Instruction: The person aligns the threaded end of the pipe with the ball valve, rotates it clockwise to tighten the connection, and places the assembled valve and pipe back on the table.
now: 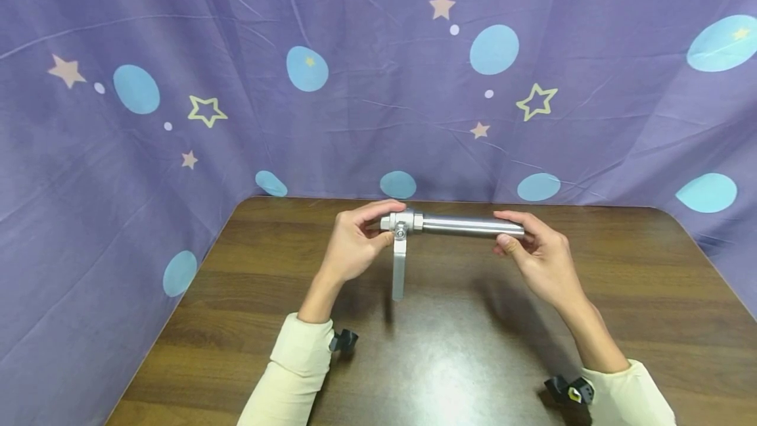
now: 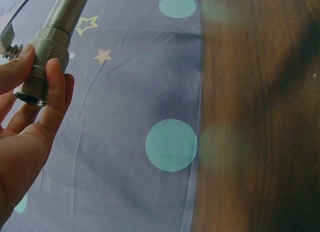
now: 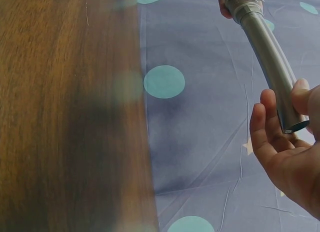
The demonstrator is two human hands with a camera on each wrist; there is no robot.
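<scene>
A silver ball valve (image 1: 403,221) is pinched between the thumb and fingers of my left hand (image 1: 353,242). Its flat lever (image 1: 399,275) points down toward me in the head view. A smooth steel pipe (image 1: 458,225) extends from the valve's right end, level above the table. Thumb and fingers of my right hand (image 1: 543,256) grip the pipe near its far end. In the left wrist view, the valve's free end (image 2: 32,98) is an open hole, and threads show where pipe and valve meet. The pipe's open end (image 3: 296,126) shows in the right wrist view.
Beneath both hands lies a brown wooden table (image 1: 236,321) with a bright reflection near its front. A purple curtain (image 1: 367,137) with stars and blue dots hangs behind its back edge and along the left. Black wrist mounts (image 1: 344,340) sit at the sleeves.
</scene>
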